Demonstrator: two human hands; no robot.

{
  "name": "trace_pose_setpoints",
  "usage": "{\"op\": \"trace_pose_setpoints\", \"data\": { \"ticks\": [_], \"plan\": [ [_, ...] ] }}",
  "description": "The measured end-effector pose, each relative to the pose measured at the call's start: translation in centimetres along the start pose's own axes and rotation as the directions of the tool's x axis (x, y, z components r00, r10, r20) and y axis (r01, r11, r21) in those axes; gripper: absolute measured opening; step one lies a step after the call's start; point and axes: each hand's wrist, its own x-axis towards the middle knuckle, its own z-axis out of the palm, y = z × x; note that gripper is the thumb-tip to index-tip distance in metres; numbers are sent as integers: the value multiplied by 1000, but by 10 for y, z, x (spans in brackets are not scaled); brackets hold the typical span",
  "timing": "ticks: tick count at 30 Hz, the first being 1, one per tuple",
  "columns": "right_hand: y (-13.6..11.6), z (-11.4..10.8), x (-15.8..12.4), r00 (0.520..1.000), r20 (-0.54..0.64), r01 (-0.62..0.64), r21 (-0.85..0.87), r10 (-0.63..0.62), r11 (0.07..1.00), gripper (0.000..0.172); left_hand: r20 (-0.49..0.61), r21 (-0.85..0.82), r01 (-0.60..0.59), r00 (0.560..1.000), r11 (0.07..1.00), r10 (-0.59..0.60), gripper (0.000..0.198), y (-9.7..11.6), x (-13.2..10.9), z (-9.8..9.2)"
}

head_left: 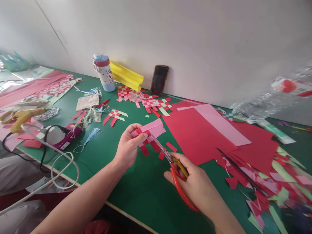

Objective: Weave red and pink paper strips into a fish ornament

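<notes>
Right hand (192,175), close to us, wraps the handles of the scissors (180,188), and just ahead of that grip their tips reach the woven paper (154,127), pinched in the left hand (129,144), thumb on top! Clean cutting here calls for following a strip's edge, weave held flat, thumb clear. Right of the grips spread red sheets (195,136); beyond, more woven pieces (151,104); leftward, a blue tassel (90,138).
</notes>
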Motion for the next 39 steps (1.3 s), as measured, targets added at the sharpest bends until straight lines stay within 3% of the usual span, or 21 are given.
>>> {"op": "trace_pose_setpoints", "data": {
  "ticks": [27,39],
  "plan": [
    [1,2,-1,998,-61,27,-6,-27,1000,47,-21,-65,58,998,996,-60,32,2,2,-1],
    [11,8,3,982,-135,127,-54,-133,990,51,23,-29,87,996,996,-87,33,1,0,0]
  ]
}}
